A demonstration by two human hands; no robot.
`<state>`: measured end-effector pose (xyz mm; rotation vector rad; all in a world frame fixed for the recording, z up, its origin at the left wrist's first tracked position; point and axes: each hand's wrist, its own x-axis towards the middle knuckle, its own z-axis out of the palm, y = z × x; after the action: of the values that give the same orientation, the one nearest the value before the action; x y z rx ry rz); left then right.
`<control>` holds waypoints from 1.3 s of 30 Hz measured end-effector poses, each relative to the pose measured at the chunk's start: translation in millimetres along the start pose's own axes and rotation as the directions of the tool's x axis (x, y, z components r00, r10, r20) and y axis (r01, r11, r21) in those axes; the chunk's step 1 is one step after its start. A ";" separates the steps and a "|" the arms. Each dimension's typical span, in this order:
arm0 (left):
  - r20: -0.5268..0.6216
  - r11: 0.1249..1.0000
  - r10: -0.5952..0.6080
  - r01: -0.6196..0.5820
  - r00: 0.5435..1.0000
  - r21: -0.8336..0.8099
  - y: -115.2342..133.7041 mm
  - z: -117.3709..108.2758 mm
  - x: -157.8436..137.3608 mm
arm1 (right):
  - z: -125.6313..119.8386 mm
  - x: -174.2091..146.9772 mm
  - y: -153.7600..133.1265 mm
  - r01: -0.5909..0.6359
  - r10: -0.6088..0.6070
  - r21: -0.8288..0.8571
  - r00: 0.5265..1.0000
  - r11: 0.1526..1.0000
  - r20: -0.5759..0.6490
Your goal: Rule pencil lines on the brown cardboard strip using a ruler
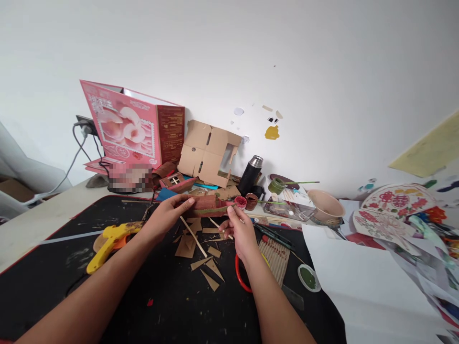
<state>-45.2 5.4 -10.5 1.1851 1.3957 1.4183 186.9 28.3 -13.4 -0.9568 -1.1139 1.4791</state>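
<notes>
My left hand (172,210) is closed on the left end of a reddish-brown painted cardboard piece (205,204) with a greenish lower edge. At its right end, the thumb and forefinger of my right hand (244,234) pinch that edge. A thin wooden stick (215,222) runs to the curled lower fingers of my right hand; whether they grip it I cannot tell. Below the piece, another wooden stick (193,237) lies among cardboard scraps (185,245) on the black mat (172,306). Red scissor handles (239,274) show partly behind my right wrist.
A yellow glue gun (107,243) lies left of my left forearm. Paint jars (276,185), a black flask (250,174) and a bowl (324,205) stand at the back. Right of my forearm are corrugated cardboard (278,260), a green paint lid (308,278) and white paper (373,282).
</notes>
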 end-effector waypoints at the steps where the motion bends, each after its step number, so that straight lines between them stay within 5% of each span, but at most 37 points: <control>1: -0.008 1.000 0.007 -0.007 1.000 0.006 0.6 0.3 -0.4 | -0.3 0.3 -0.1 -0.001 0.001 -0.001 1.000 1.000 -0.001; 9: -0.178 0.991 0.073 -0.092 0.981 -0.100 0.1 -1.9 3.0 | -0.5 2.2 0.7 0.014 -0.014 0.014 1.000 1.000 -0.018; 14: -0.429 0.930 0.117 -0.251 0.896 -0.269 -3.2 -13.3 16.5 | -0.8 3.5 1.4 0.037 -0.035 0.029 0.998 0.999 -0.049; 18: -0.526 0.888 0.092 -0.309 0.846 -0.341 -4.7 -18.2 21.1 | -0.9 5.5 1.8 0.087 -0.080 0.044 0.988 0.995 -0.131; 28: -0.573 0.835 0.063 -0.358 0.817 -0.418 4.4 -10.4 11.5 | 5.9 14.3 2.7 0.174 -0.179 -0.042 0.944 0.984 -0.278; 39: -0.518 0.815 0.011 -0.308 0.855 -0.491 9.0 -5.4 6.0 | 37.1 51.1 10.1 0.216 -0.268 -0.283 0.950 0.935 -0.160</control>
<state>-51.3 9.3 -0.8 0.5752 1.0649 2.1867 140.0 71.7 -14.5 -1.0776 -1.2520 1.0296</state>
